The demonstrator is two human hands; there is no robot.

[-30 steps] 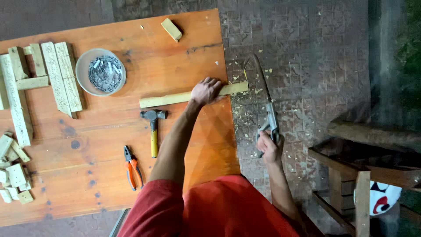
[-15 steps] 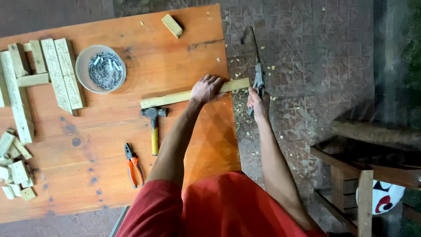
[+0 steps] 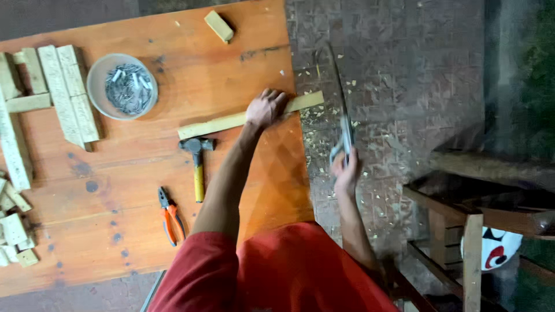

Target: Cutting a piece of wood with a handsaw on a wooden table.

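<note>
Hammer (image 3: 197,163) lies on table (image 3: 115,242), pliers (image 3: 170,216) beside it.

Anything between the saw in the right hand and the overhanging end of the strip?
Nothing visible. The saw, gripped by the right hand, is off the table's edge, beside the wooden strip's overhanging end. Only open floor with chips lies between. The left hand pins the strip on the table, apart from the blade.

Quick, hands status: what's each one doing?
Left hand: open, pressing flat on the wood strip.
Right hand: closed around the saw handle.
</note>
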